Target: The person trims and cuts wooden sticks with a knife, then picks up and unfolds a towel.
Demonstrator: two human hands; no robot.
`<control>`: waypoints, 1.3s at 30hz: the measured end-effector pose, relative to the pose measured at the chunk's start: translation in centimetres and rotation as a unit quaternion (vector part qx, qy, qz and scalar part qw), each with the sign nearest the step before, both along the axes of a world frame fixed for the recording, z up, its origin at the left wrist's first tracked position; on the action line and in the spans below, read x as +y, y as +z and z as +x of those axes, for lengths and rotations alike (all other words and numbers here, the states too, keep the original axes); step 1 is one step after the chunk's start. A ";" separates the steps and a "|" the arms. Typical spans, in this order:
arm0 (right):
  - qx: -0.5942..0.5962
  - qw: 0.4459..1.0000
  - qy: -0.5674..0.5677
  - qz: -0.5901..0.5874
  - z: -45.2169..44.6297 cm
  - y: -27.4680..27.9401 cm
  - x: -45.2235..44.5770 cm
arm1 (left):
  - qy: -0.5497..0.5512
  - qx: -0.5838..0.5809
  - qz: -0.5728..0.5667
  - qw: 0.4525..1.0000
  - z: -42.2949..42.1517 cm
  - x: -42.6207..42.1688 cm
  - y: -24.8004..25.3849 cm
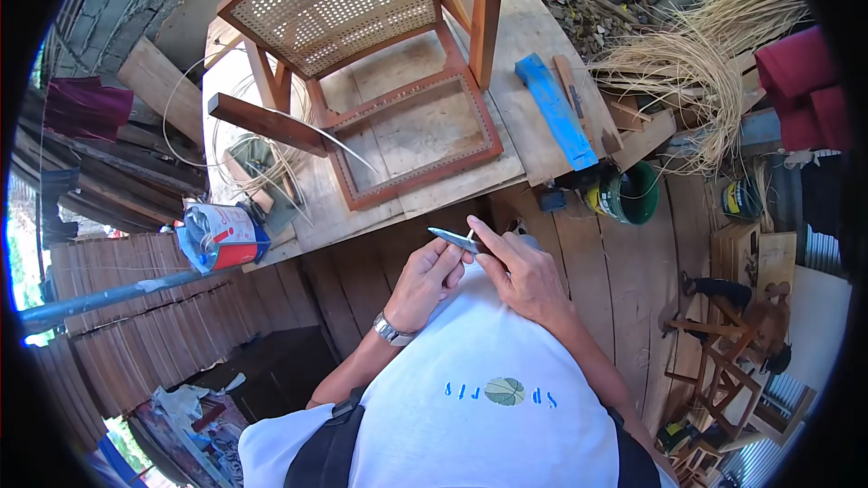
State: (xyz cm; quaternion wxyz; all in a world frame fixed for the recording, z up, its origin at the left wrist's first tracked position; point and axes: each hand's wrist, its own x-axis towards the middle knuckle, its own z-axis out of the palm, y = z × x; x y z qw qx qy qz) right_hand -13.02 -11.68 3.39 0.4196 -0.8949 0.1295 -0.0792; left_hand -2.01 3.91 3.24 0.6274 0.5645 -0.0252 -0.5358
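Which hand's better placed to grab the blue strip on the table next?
Right, probably: the right hand is nearer the blue strip, the left hand farther across. Both are busy at the pointed tool.

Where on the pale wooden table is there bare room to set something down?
Bare wood shows on the table between the brown wooden, cane-panelled chair and the long blue strip, and narrowly along the near edge. The left is crowded: pale looped strands, with a red, white and blue container by the corner.

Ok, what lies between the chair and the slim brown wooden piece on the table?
The head view shows a long blue piece lying on the table between the chair and the slim brown wooden piece.
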 end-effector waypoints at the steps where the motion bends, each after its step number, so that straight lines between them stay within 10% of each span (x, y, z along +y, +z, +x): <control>1: -0.003 1.000 0.000 0.001 -0.1 -0.1 0.0 | -0.001 0.000 -0.001 1.000 0.0 0.0 0.0; 39: -0.015 0.994 -0.109 0.004 -1.6 -0.2 1.4 | -0.036 -0.165 0.013 0.986 -1.1 2.0 0.3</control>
